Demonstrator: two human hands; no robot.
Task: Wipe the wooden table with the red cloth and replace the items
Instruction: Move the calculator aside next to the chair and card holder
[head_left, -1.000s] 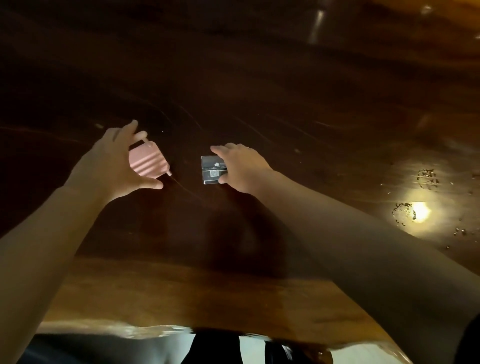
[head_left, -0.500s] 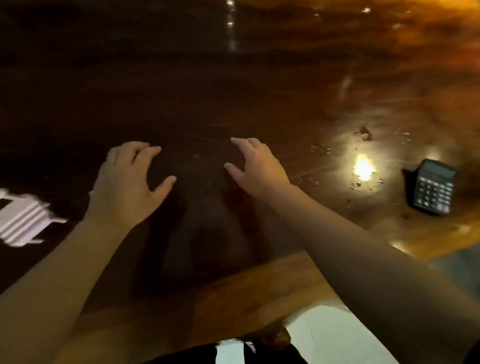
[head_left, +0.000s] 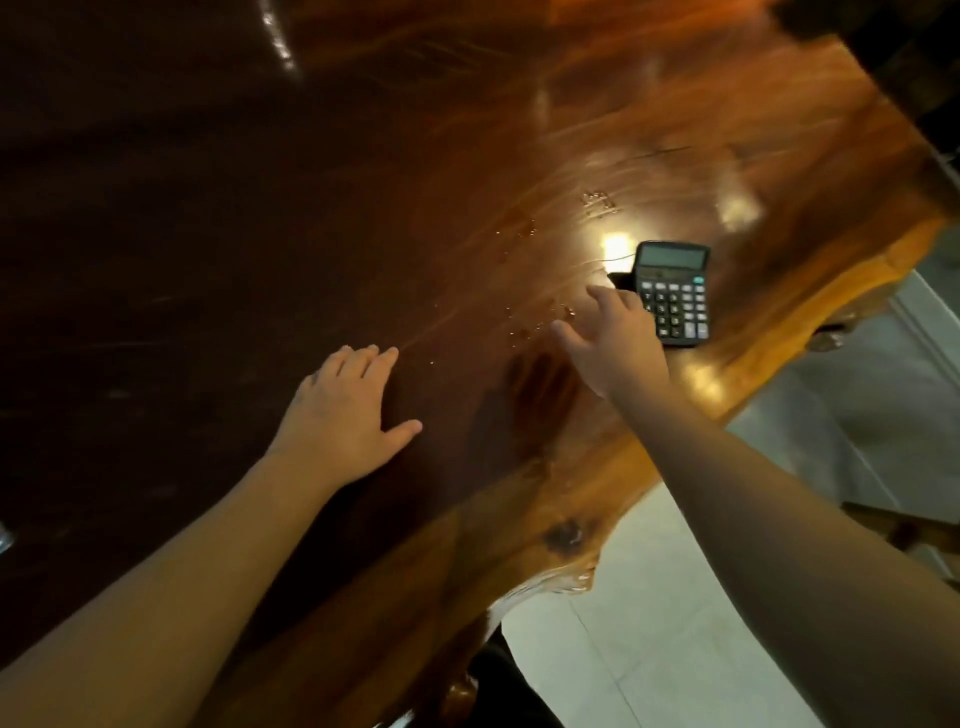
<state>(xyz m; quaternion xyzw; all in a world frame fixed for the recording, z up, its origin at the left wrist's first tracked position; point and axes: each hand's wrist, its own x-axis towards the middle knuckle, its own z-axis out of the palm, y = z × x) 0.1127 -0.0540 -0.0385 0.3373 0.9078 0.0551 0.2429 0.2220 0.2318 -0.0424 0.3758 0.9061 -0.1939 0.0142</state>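
Observation:
A black calculator (head_left: 675, 288) lies on the glossy wooden table (head_left: 363, 182) near its right edge. My right hand (head_left: 613, 343) reaches out over the table with its fingers spread, its fingertips just left of the calculator and partly in front of its lower left corner; it holds nothing. My left hand (head_left: 343, 415) rests flat, palm down, on the dark part of the table with its fingers apart. Small water drops (head_left: 524, 322) glisten on the wood left of my right hand. No red cloth is in view.
The table's irregular live edge (head_left: 571, 566) runs diagonally from lower middle to upper right. Beyond it lies a pale tiled floor (head_left: 675, 649). A bright lamp reflection (head_left: 615, 244) shines just left of the calculator.
A pink item and a card were by my hands a second ago; both are out of view now. The view has swung right, and my right hand has reached to the calculator.

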